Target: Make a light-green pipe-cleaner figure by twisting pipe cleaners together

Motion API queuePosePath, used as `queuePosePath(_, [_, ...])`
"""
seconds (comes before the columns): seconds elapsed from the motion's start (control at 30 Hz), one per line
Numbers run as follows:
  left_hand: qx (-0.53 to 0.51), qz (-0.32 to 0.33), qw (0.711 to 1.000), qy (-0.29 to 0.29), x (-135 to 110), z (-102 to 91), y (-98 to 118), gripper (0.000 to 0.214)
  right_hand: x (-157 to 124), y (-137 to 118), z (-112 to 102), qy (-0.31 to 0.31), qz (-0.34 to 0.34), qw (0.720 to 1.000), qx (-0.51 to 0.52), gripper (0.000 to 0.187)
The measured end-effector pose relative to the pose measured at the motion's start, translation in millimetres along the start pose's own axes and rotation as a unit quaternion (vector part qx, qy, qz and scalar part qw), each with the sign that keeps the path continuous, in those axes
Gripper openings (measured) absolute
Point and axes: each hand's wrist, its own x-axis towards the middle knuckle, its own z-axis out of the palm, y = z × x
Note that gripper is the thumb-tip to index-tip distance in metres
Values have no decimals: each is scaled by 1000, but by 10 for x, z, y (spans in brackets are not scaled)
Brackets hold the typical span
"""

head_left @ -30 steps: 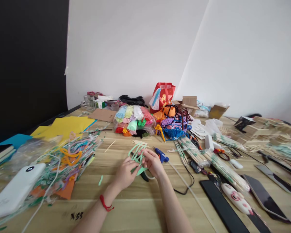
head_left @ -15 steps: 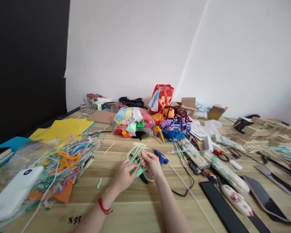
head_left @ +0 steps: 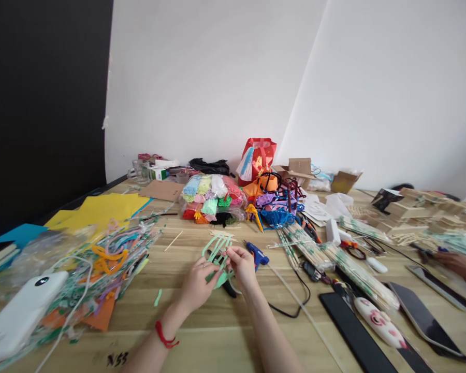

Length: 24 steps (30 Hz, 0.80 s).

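Together, both hands (head_left: 219, 272) pinching green foam cutout (head_left: 217, 249), strips fanning beyond fingertips

Reaches in from the near edge of the table (head_left: 217, 336) with both bare forearms, angled toward each other and meeting short of the table's middle. Holds the left hand (head_left: 196, 282) back upward, wrist slightly bent, fingers curled under and thumb pressed to the fingertips in a pinch. Holds the right hand (head_left: 241, 265) just beyond and to the right of it, knuckles turned toward the far edge, thumb and forefinger closed together, other fingers folded loosely. Has the two sets of fingertips nearly touching, both hands lifted a little off the table
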Motion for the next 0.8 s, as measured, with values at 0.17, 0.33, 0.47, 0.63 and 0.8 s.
queuePosePath(0.17, [-2, -9, 1000, -17, -3, -5, 8, 18, -30, -6, 25, -2, -22, 1000, -20, 25])
queuePosePath(0.33, [2, -7, 1000, -17, -9, 6, -12, 17, -75, -50, 60, -14, -18, 1000, 3, 22])
queuePosePath(0.47, [5, -10, 1000, -15, -11, 11, -21, 17, -68, -57, 68, -19, 13, 999, 38, 28])
queuePosePath(0.63, [9, -10, 1000, -5, -16, 18, -27, 19, -45, -26, 49, -16, 41, 997, 65, 25])
queuePosePath(0.8, [12, -3, 1000, -2, -16, 20, -41, 21, 0, 4, 7, -42, 62, 994, 82, 21])
